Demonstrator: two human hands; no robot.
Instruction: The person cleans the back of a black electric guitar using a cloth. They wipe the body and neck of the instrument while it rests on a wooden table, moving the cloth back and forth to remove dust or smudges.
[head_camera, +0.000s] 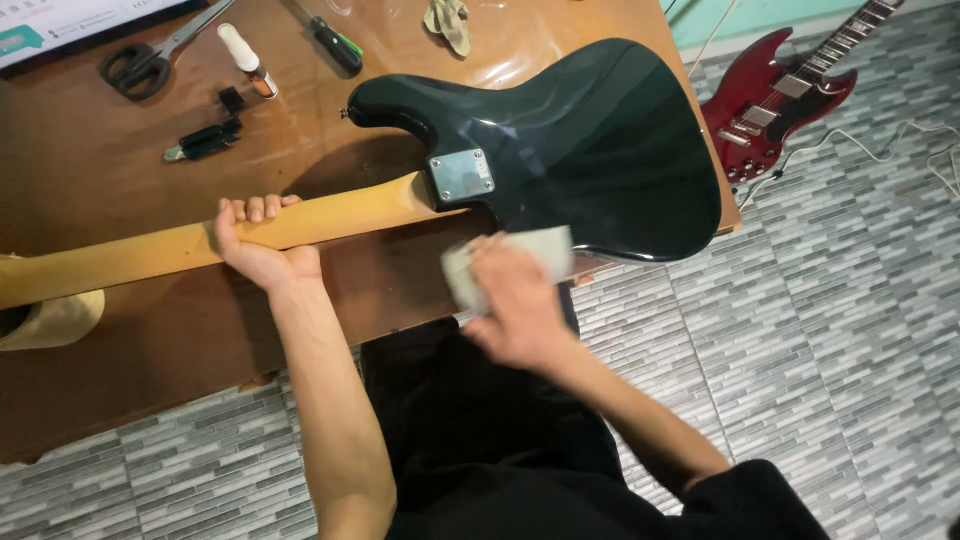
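Observation:
A black electric guitar body (600, 140) lies face down on a brown wooden table (90, 170), its metal neck plate (461, 174) facing up. Its pale wooden neck (130, 247) runs off to the left. My left hand (258, 245) is wrapped around the neck from below, fingers curled over its top edge. My right hand (513, 295), blurred by motion, presses a pale cloth (545, 250) against the lower edge of the body near the neck joint.
On the table's far side lie black scissors (140, 65), a small white bottle (245, 55), a black-handled screwdriver (335, 45), small black parts (205, 140) and a crumpled rag (448, 22). A red electric guitar (780, 105) and a cable (890, 150) lie on the grey tiled floor.

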